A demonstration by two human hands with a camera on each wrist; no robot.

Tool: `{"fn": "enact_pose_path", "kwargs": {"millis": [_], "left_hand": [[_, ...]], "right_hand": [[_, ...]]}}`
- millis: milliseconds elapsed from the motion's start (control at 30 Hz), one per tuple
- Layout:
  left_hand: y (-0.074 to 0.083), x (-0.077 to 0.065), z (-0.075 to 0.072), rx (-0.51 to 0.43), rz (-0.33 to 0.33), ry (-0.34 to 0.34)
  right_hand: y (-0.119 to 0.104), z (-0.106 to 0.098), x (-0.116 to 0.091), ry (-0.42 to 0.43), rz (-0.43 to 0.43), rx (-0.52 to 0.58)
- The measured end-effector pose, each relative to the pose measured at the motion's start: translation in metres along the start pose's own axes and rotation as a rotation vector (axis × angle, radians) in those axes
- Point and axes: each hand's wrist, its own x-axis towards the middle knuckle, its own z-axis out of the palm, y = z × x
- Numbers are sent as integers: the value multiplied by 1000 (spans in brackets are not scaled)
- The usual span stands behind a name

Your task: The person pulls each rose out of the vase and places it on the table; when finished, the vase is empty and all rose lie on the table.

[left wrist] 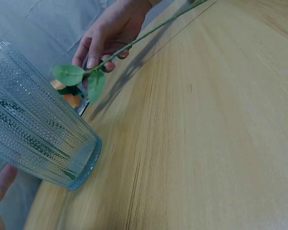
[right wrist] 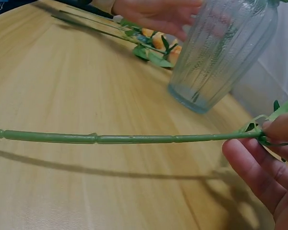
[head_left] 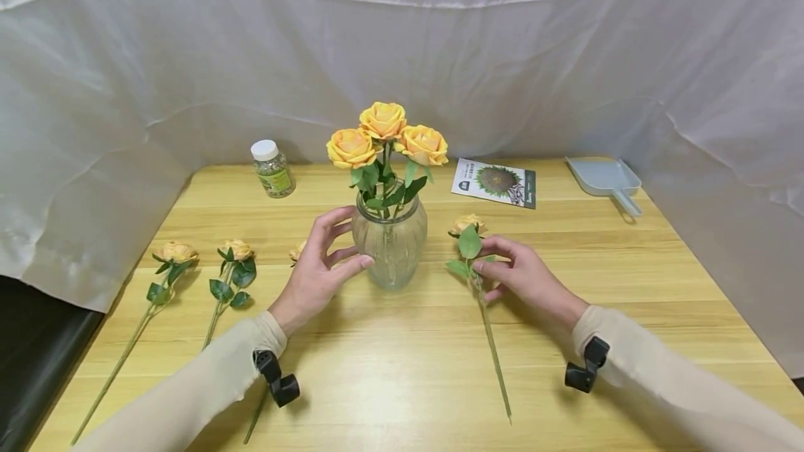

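A clear ribbed glass vase (head_left: 391,250) stands upright on the table, with three yellow-orange roses (head_left: 384,121) in it. My left hand (head_left: 320,264) holds the vase from its left side, thumb toward the front and fingers curved toward the back. Just right of the vase, my right hand (head_left: 524,274) pinches another yellow rose (head_left: 467,224) by its stem near the leaves. Its long green stem (right wrist: 134,139) points toward me and casts a shadow on the wood. In the left wrist view, the rose's bloom is partly hidden behind its leaves (left wrist: 69,75).
Two roses (head_left: 176,252) lie on the table at the left; another bloom (head_left: 298,251) is mostly hidden behind my left hand. At the back are a white-capped jar (head_left: 274,176), a printed packet (head_left: 495,183) and a blue-grey dustpan (head_left: 604,177). Pale cloth (head_left: 402,40) hangs around the table.
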Motion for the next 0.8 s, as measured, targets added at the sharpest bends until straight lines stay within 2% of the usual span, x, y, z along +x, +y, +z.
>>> {"fn": "enact_pose_path", "kwargs": {"millis": [367, 567, 800], "left_hand": [[-1, 0, 0, 2, -2, -1], [-1, 0, 0, 2, -1, 3], [-1, 0, 0, -22, 0, -4]], "right_hand": [[11, 5, 1, -37, 87, -33], [9, 5, 1, -36, 80, -81], [6, -1, -3, 28, 55, -174]]}}
